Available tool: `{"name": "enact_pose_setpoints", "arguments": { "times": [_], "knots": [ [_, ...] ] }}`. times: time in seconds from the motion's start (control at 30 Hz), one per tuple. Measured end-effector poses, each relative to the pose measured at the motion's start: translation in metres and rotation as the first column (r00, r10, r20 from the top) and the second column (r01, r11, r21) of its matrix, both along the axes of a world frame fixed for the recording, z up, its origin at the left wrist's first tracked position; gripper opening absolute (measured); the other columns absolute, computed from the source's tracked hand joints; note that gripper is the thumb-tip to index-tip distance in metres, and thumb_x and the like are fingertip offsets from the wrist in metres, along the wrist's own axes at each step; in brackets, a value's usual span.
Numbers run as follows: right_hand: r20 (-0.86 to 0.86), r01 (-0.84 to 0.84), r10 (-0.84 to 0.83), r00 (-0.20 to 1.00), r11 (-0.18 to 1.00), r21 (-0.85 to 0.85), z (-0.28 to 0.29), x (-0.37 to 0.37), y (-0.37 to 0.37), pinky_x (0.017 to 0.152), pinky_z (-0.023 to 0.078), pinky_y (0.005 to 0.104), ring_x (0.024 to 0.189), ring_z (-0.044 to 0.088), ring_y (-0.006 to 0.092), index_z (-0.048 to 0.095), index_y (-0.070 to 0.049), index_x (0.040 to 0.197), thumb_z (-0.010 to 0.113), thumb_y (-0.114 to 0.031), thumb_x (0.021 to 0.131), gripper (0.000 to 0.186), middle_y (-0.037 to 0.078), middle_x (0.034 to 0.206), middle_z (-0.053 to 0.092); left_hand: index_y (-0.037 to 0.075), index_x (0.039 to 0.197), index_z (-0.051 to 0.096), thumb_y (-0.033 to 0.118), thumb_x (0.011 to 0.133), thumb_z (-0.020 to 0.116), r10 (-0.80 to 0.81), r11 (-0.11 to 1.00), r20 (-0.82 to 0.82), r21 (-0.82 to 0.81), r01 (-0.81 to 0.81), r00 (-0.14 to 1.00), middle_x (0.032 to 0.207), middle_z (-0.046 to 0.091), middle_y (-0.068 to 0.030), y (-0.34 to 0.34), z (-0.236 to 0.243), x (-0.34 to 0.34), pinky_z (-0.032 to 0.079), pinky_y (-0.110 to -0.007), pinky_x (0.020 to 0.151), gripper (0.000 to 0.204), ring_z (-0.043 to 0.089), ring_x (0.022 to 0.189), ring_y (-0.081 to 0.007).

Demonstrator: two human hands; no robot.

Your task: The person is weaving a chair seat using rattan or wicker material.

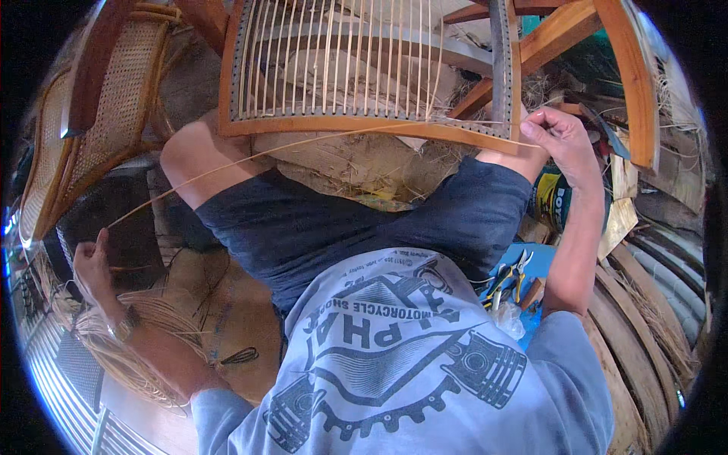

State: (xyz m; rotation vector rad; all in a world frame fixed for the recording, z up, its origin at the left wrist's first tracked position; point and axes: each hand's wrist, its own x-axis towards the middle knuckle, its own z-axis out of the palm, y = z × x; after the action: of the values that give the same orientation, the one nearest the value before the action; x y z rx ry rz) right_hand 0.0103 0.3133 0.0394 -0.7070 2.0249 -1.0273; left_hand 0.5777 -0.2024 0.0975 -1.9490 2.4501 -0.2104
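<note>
A wooden chair frame (356, 124) lies across my knees, its inner edges lined with small drilled holes. Pale cane strands (364, 64) run side by side from its near rail upward; the right part of the opening has none. A long loose cane strand (250, 157) arcs from lower left to the frame's near right corner. At the left, my left hand (92, 267) pinches one end of it between thumb and fingers. My right hand (563, 144) is closed at the near right corner, thumb against fingertips, gripping the strand's other part beside the rail.
A coil of cane (155, 341) lies on the floor at lower left. Pliers (516, 277) rest on a blue surface (537, 262) to my right, near a dark can (552, 199). A woven-cane chair (114, 91) stands at far left; wooden boards (633, 364) lie at right.
</note>
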Motion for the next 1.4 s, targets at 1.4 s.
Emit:
{"name": "enact_pose_setpoints", "arguments": {
  "times": [1.4],
  "knots": [
    [0.495, 0.401, -0.205, 0.844, 0.855, -0.33, -0.005, 0.06, -0.019, 0.068, 0.05, 0.0223, 0.073, 0.061, 0.0072, 0.063, -0.008, 0.092, 0.073, -0.008, 0.09, 0.01, 0.001, 0.084, 0.067, -0.003, 0.091, 0.063, 0.015, 0.096, 0.064, -0.108, 0.258, -0.622, 0.736, 0.626, 0.776, 0.062, 0.061, -0.0025, 0.241, -0.033, -0.248, 0.043, -0.026, 0.054, 0.019, 0.056, 0.057, -0.0085]
  ]
}}
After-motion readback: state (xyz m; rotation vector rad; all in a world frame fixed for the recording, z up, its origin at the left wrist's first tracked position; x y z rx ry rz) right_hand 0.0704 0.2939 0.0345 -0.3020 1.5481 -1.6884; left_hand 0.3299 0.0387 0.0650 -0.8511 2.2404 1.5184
